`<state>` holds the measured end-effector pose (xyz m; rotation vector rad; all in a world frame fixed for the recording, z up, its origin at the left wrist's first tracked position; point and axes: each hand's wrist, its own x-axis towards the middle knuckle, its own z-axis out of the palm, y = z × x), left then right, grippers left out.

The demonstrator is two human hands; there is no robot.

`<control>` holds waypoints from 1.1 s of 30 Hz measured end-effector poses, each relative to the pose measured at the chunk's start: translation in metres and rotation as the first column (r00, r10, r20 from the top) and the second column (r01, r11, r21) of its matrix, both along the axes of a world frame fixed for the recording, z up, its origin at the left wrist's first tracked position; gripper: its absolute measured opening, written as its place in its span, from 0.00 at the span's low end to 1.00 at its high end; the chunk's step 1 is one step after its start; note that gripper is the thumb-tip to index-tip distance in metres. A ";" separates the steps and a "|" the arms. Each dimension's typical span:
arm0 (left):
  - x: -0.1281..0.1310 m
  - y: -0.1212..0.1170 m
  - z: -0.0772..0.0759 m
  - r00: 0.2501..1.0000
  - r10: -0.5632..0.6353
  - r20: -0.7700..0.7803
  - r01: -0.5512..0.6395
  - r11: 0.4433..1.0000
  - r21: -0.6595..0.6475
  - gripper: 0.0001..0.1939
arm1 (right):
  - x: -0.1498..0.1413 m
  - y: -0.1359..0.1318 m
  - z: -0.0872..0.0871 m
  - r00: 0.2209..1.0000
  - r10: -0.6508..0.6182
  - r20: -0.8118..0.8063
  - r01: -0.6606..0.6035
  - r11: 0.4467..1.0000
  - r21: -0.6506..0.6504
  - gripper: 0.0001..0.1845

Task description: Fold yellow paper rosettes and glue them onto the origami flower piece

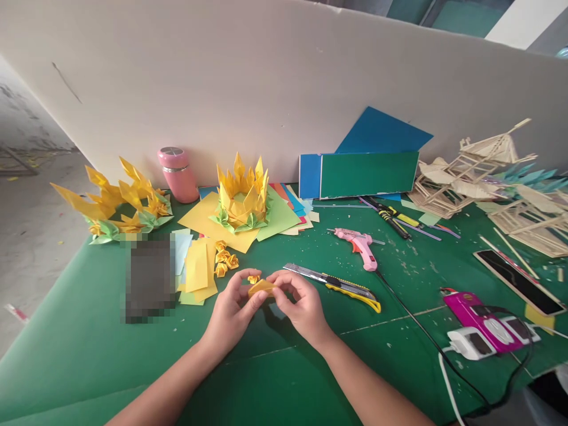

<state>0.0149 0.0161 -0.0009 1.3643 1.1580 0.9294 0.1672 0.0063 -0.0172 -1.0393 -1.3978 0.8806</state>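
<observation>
Between my two hands is a small folded piece of yellow paper (261, 287), held above the green table. My left hand (237, 305) pinches its left side, thumb in front. The fingers of my right hand (302, 305) close on its right edge. Just behind the fingertips shows a small yellow paper rose (254, 278). Several more folded paper roses (225, 260) lie to the left, beside a stack of yellow paper slips (197, 266). A yellow utility knife (350, 287) rests right of my right hand, its blade pointing left.
A pink glue gun (358, 245) trails a black cord to a magenta power strip (486, 322). One paper crown (242, 207) stands on coloured sheets, another crown (128, 207) at left. A pink bottle (178, 174), green board (370, 174) and stick models (465, 177) line the back.
</observation>
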 end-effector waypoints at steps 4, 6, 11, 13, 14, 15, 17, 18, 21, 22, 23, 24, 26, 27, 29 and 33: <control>-0.034 0.022 0.020 0.847 0.359 -0.392 -0.175 0.885 0.432 0.16 | 0.004 0.001 -0.006 0.984 -0.016 -0.175 -0.009 0.990 -0.144 0.08; -0.058 0.034 0.033 0.582 0.595 -0.554 -0.241 0.777 0.582 0.15 | 0.005 0.002 -0.007 0.978 -0.039 -0.204 0.003 0.985 -0.175 0.11; -0.104 0.047 0.043 0.147 0.663 -0.734 -0.327 0.733 0.597 0.17 | 0.005 0.003 -0.005 0.975 -0.039 -0.221 0.000 0.985 -0.172 0.13; -0.110 0.048 0.041 0.137 0.642 -0.755 -0.318 0.750 0.580 0.18 | 0.005 0.003 -0.005 0.974 -0.047 -0.221 0.007 0.984 -0.177 0.13; -0.110 0.047 0.041 0.148 0.645 -0.750 -0.310 0.750 0.584 0.18 | 0.005 0.004 -0.005 0.974 -0.052 -0.222 0.011 0.983 -0.182 0.14; -0.108 0.047 0.040 0.171 0.660 -0.732 -0.303 0.742 0.598 0.18 | 0.005 0.004 -0.005 0.973 -0.056 -0.224 0.014 0.983 -0.186 0.14; -0.096 0.043 0.041 0.270 0.707 -0.654 -0.312 0.707 0.635 0.17 | 0.005 0.005 -0.006 0.972 -0.059 -0.229 0.015 0.982 -0.188 0.15; -0.086 0.039 0.040 0.382 0.705 -0.597 -0.306 0.706 0.638 0.15 | 0.005 0.005 -0.006 0.972 -0.057 -0.230 0.013 0.982 -0.188 0.15; -0.048 0.024 0.035 0.834 0.505 -0.220 -0.373 0.812 0.449 0.15 | 0.004 0.005 -0.004 0.974 -0.044 -0.223 0.001 0.982 -0.190 0.14; -0.034 0.018 0.032 0.924 0.371 -0.091 -0.334 0.900 0.279 0.17 | 0.003 0.005 -0.003 0.975 -0.031 -0.218 -0.012 0.981 -0.194 0.13; -0.020 0.013 0.029 0.966 0.258 0.022 -0.259 0.959 0.113 0.20 | 0.003 0.005 -0.003 0.977 -0.014 -0.212 -0.029 0.980 -0.199 0.13; -0.009 0.008 0.025 0.978 0.184 0.097 -0.182 0.983 -0.033 0.23 | 0.004 0.005 -0.002 0.979 0.004 -0.203 -0.046 0.978 -0.202 0.12; 0.009 0.001 0.020 0.980 0.098 0.173 -0.052 0.966 -0.252 0.24 | 0.004 0.005 -0.002 0.983 0.020 -0.180 -0.058 0.977 -0.204 0.12; 0.014 0.000 0.018 0.972 0.092 0.216 -0.018 0.947 -0.320 0.23 | 0.004 0.005 -0.002 0.987 0.005 -0.162 -0.038 0.979 -0.201 0.11; 0.020 -0.002 0.016 0.932 0.154 0.329 -0.011 0.918 -0.397 0.21 | 0.005 0.005 -0.002 0.991 -0.066 -0.116 0.045 0.983 -0.181 0.10; 0.021 -0.001 0.011 0.834 0.330 0.443 -0.091 0.873 -0.479 0.22 | 0.006 0.006 -0.003 0.986 -0.166 -0.020 0.164 0.983 -0.079 0.06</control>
